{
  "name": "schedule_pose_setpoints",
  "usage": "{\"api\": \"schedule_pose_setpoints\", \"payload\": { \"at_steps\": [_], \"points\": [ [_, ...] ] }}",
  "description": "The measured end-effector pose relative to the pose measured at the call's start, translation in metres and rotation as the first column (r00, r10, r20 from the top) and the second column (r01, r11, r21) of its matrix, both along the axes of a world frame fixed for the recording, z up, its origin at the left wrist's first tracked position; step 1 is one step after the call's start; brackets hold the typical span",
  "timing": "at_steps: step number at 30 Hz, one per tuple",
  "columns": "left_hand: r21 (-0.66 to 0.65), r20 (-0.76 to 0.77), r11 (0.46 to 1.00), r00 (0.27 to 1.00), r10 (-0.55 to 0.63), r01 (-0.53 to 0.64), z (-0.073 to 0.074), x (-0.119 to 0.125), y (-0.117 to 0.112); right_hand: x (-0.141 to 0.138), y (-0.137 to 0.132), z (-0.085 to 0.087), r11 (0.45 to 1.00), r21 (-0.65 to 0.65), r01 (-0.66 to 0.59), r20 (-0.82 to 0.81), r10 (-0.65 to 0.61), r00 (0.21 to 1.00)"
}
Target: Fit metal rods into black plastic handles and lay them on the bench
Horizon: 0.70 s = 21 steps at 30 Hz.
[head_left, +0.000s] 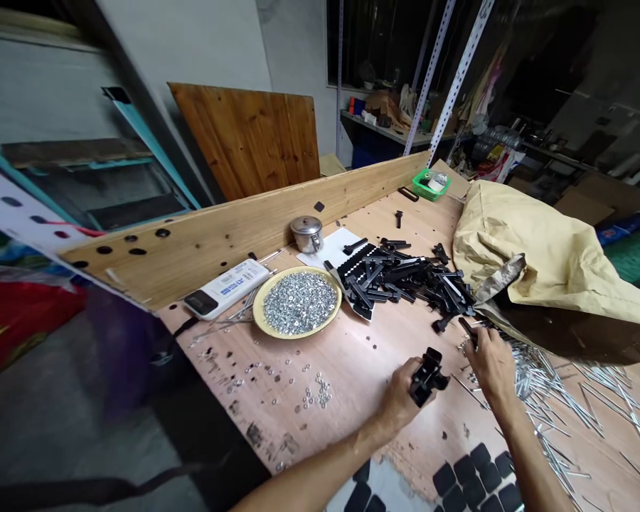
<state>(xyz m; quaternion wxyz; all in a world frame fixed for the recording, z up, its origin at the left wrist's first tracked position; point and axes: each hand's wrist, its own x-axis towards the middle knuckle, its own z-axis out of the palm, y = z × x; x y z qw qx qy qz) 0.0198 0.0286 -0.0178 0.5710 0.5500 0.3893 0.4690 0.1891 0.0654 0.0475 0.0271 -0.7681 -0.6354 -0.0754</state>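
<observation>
In the head view my left hand (pixel 402 391) is closed round a small bunch of black plastic parts (pixel 427 377), held above the bench. My right hand (pixel 491 363) grips one black plastic part (pixel 466 331) between thumb and fingers, to the right of the left hand. Just beyond it lies a heap of similar black plastic parts (pixel 405 274). Many thin metal rods (pixel 552 395) are strewn beside and beyond my right wrist. A yellow dish (pixel 259 313) full of small shiny nuts stands to the left of the heap.
A paper sack (pixel 544 235) lies at the right, over some rods. Along the bench's far edge runs a wooden board (pixel 235 227), with a metal lidded cup (pixel 307 235) and a white device (pixel 229 284) near it. Black square pads (pixel 472 491) lie at the near edge. Loose nuts (pixel 317 391) dot the bench.
</observation>
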Motion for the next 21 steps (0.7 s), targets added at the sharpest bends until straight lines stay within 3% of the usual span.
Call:
{"api": "schedule_pose_setpoints", "payload": {
  "at_steps": [3, 5, 7, 9, 10, 11, 12, 14, 15, 18, 21],
  "points": [
    [0.323, -0.028, 0.945, 0.999, -0.043, 0.05, -0.002, -0.001, -0.002, -0.007, -0.038, 0.012, 0.99, -0.142, -0.006, -0.339, -0.043, 0.94],
    [0.405, -0.061, 0.908, 0.994, -0.091, 0.108, -0.005, -0.001, -0.005, -0.014, -0.061, 0.015, 0.972, -0.224, -0.073, -0.607, -0.081, 0.79],
    [0.384, -0.056, 0.909, 0.987, -0.149, 0.159, -0.008, 0.001, -0.007, -0.019, -0.076, 0.015, 0.972, -0.213, -0.096, -0.791, -0.114, 0.6],
    [0.243, 0.034, 0.954, 0.981, -0.189, 0.176, -0.008, 0.003, -0.008, -0.018, -0.082, 0.011, 0.984, -0.173, -0.044, -0.875, -0.133, 0.466],
    [0.126, 0.108, 0.977, 0.977, -0.185, 0.171, -0.008, 0.004, -0.008, -0.014, -0.081, 0.008, 0.988, -0.151, -0.018, -0.872, -0.124, 0.473],
    [-0.012, 0.186, 0.986, 0.969, -0.164, 0.169, -0.007, 0.005, -0.007, -0.009, -0.08, 0.003, 0.993, -0.122, 0.002, -0.831, -0.103, 0.547],
    [-0.147, 0.252, 0.973, 0.958, -0.138, 0.179, -0.005, 0.006, -0.006, -0.004, -0.077, -0.002, 0.996, -0.087, 0.007, -0.74, -0.069, 0.67],
    [-0.335, 0.339, 0.916, 0.935, -0.103, 0.222, 0.0, 0.007, -0.004, 0.005, -0.073, -0.016, 0.998, -0.031, -0.05, -0.411, 0.033, 0.911],
    [-0.383, 0.366, 0.89, 0.925, -0.099, 0.247, 0.002, 0.006, -0.003, 0.008, -0.072, -0.024, 0.995, -0.023, -0.1, -0.23, 0.092, 0.969],
    [-0.426, 0.439, 0.846, 0.891, -0.115, 0.319, 0.004, 0.004, 0.0, 0.01, -0.071, -0.044, 0.978, -0.031, -0.207, 0.068, 0.208, 0.976],
    [-0.444, 0.5, 0.813, 0.857, -0.124, 0.376, 0.005, 0.001, 0.001, 0.007, -0.074, -0.042, 0.98, 0.048, -0.194, 0.02, 0.193, 0.981]
  ]
}}
